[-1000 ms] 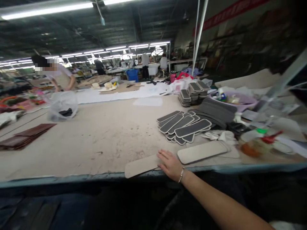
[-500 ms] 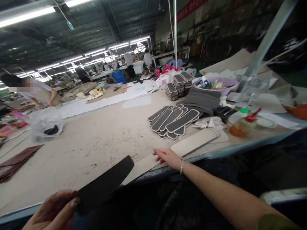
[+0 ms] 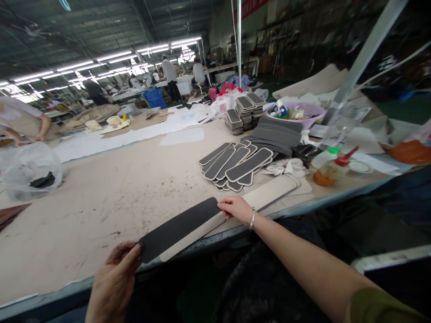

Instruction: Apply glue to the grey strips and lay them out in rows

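A long dark grey strip with rounded corners (image 3: 180, 226) stretches between my hands at the table's front edge. My left hand (image 3: 116, 273) pinches its near left end between thumb and fingers. At the far right end, my right hand (image 3: 237, 208) has its thumb and fingertips closed on the strip's corner. Below it, partly covered, a long cream strip (image 3: 193, 240) lies along the edge. More cream strips (image 3: 272, 190) overlap to the right of my right hand. Beyond them, several grey pieces with cream borders (image 3: 232, 163) lie fanned in a loose pile.
Stacked bordered pieces (image 3: 247, 112) and a pile of grey sheets (image 3: 278, 137) stand farther back. A lilac basin (image 3: 308, 119) and a red-nozzled bottle of amber liquid (image 3: 332, 172) are at the right. A plastic bag (image 3: 30, 168) sits left, near a co-worker (image 3: 25, 119).
My left hand has brought the dark strip up and right onto the cream strip. My right hand has closed on the dark strip's far end. The view has shifted right.
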Available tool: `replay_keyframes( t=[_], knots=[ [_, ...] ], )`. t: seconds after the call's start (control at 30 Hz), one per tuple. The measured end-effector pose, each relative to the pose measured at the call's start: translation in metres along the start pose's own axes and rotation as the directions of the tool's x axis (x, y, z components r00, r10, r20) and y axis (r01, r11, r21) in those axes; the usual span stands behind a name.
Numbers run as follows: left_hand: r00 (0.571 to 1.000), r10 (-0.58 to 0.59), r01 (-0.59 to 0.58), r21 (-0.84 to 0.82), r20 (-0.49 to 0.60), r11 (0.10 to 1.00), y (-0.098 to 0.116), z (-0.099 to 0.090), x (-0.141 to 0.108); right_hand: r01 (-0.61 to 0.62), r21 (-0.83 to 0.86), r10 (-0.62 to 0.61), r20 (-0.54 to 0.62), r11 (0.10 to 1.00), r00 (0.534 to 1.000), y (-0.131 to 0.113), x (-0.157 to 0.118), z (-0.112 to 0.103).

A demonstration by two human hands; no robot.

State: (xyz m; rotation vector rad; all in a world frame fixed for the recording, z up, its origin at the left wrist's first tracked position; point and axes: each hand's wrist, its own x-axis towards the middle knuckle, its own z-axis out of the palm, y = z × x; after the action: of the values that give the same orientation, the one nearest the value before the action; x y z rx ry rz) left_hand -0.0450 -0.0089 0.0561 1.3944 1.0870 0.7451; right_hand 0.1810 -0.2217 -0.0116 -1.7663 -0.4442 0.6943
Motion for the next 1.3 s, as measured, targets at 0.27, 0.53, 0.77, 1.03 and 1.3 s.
replay_keyframes(
  t=[0.27, 0.53, 0.77, 1.03, 1.3],
  knots=[
    [0.986, -0.116, 0.091, 0.191, 0.120, 0.977, -0.068, -0.004, 0.032, 0.069, -0.535, -0.102, -0.032, 0.842, 0.994, 0.009, 0.004, -0.004],
    [0.988, -0.056, 0.000, 0.355, 0.147, 0.935, -0.076, 0.001, 0.039, 0.072, -0.748, -0.102, 0.006, 0.660, 0.995, 0.016, 0.013, 0.005],
    [0.988, -0.033, -0.061, 0.573, 0.153, 0.817, -0.079, 0.002, 0.039, 0.060, -0.803, -0.056, 0.034, 0.593, 0.998, 0.012, 0.014, 0.006],
    [0.983, -0.027, -0.116, 0.736, 0.180, 0.667, -0.081, 0.001, 0.040, 0.053, -0.826, -0.010, 0.057, 0.561, 0.998, 0.010, 0.015, 0.005],
    [0.980, -0.020, -0.148, 0.787, 0.199, 0.599, -0.079, 0.004, 0.040, 0.073, -0.832, -0.010, 0.080, 0.550, 0.997, 0.010, 0.016, 0.005]
  ],
)
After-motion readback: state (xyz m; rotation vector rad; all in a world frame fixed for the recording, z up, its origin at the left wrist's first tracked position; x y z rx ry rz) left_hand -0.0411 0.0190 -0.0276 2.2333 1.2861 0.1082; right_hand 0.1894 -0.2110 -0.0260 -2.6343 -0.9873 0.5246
